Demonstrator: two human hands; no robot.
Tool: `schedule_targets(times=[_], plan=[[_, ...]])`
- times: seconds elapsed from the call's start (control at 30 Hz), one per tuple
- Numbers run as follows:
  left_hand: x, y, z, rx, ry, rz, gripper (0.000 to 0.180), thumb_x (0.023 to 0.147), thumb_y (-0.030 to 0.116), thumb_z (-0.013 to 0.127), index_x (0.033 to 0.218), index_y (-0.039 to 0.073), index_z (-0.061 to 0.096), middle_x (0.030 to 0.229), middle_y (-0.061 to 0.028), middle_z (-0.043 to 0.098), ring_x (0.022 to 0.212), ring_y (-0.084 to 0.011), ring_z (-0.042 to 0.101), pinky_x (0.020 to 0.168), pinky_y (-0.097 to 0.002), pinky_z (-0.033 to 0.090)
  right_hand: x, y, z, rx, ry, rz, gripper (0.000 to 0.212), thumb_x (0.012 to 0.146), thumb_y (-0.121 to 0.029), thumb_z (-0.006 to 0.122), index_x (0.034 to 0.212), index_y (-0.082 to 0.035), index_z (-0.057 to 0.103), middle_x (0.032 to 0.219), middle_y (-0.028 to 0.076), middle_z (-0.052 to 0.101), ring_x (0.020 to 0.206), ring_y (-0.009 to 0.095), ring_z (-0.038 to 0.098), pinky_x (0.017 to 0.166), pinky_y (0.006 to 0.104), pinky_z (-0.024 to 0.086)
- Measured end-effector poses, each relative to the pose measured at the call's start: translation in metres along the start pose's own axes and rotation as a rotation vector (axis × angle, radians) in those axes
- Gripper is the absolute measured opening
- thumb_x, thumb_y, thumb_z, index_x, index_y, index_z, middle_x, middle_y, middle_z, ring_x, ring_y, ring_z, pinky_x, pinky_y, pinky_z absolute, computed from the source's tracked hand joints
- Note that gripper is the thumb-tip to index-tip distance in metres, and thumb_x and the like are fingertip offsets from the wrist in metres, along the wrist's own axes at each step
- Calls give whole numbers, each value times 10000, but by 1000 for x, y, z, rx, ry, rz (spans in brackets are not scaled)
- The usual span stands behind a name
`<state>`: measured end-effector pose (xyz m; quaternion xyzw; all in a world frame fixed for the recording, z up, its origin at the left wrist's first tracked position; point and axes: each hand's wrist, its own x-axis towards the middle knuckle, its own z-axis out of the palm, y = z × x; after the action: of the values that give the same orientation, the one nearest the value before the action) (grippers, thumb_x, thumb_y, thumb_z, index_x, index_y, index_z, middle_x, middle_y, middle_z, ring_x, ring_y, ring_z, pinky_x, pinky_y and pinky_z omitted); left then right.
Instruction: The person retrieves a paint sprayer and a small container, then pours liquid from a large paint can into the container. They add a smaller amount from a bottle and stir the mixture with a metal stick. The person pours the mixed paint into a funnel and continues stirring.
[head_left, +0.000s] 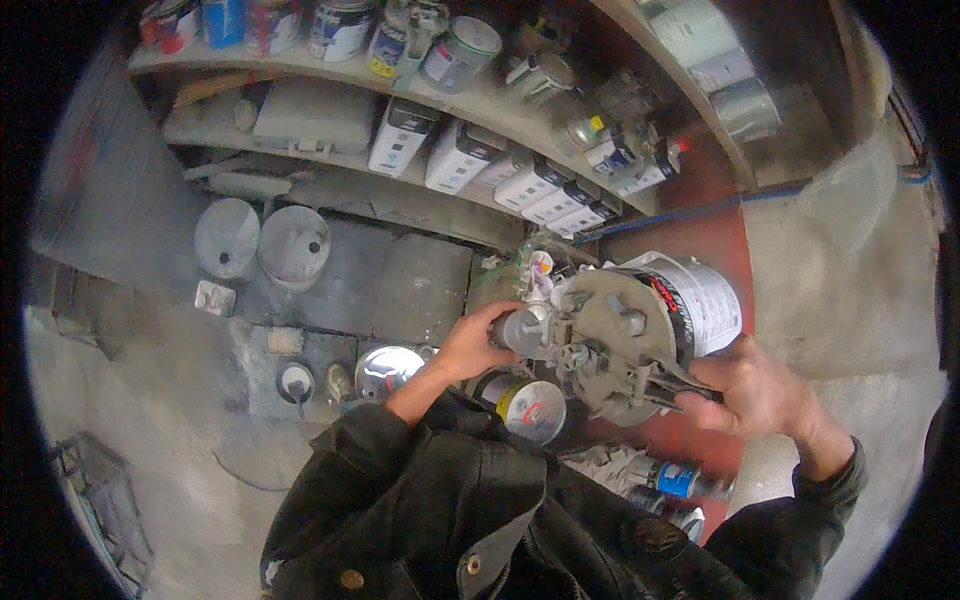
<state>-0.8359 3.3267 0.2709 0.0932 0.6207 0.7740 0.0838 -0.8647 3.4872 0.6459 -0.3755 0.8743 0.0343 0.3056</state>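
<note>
Fingers of the left hand (pixel 466 348), in the head view, curl round a grey cup-like part (pixel 518 335), while those of the right hand (pixel 748 388) close on a dark-handled tool (pixel 660 378). Both things sit over or against a dusty round top (pixel 592 300), near a white bucket (pixel 715 305). Handling looks under way: both hands are engaged and neither thing is released. Whether cup and tool are joined, and how much is left, I cannot tell.

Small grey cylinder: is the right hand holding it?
No, the left hand grips the small grey cylinder, while the right hand holds a dark handle farther right.
</note>
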Motion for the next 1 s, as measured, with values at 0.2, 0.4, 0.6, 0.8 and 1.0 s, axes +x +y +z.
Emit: schedule_targets(times=[0.2, 0.4, 0.6, 0.8, 1.0], plan=[[12, -6, 13, -62, -45, -2, 724, 685, 21, 853, 1348, 65, 566, 1282, -109, 643, 1165, -183, 622, 989, -356, 539, -7, 5, 2, 21, 26, 34, 421, 890, -313, 715, 645, -16, 544, 549, 200, 538, 545, 430, 585, 543, 503, 479], [18, -20, 20, -141, -53, 27, 719, 679, 38, 859, 1339, 76, 575, 1291, -103, 641, 1176, -200, 622, 988, -356, 525, -14, 13, 4, 117, 33, 101, 397, 900, -300, 699, 681, 10, 580, 619, 214, 574, 624, 436, 607, 582, 480, 485], [12, -22, 13, -96, -57, 0, 715, 679, 107, 874, 1333, 97, 583, 1291, -88, 650, 1179, -230, 632, 977, -353, 516, -15, 25, 1, 357, 59, 180, 379, 911, -271, 607, 668, 13, 549, 560, 150, 525, 525, 314, 579, 532, 393, 445], [8, -30, 4, -42, -72, -29, 734, 686, 115, 882, 1351, 101, 572, 1282, -89, 654, 1186, -216, 625, 984, -349, 509, -25, 45, 8, 745, 7, 465, 392, 928, -293, 591, 684, 14, 590, 595, 50, 575, 547, 130, 543, 519, 312, 428], [4, -13, 0, -108, -95, -123, 729, 698, 62, 869, 1360, 96, 567, 1284, -92, 646, 1179, -194, 615, 983, -348, 509, -29, 55, 7, 924, -50, 413, 353, 936, -274, 561, 775, 33, 627, 635, 44, 576, 571, 129, 537, 536, 316, 424]])
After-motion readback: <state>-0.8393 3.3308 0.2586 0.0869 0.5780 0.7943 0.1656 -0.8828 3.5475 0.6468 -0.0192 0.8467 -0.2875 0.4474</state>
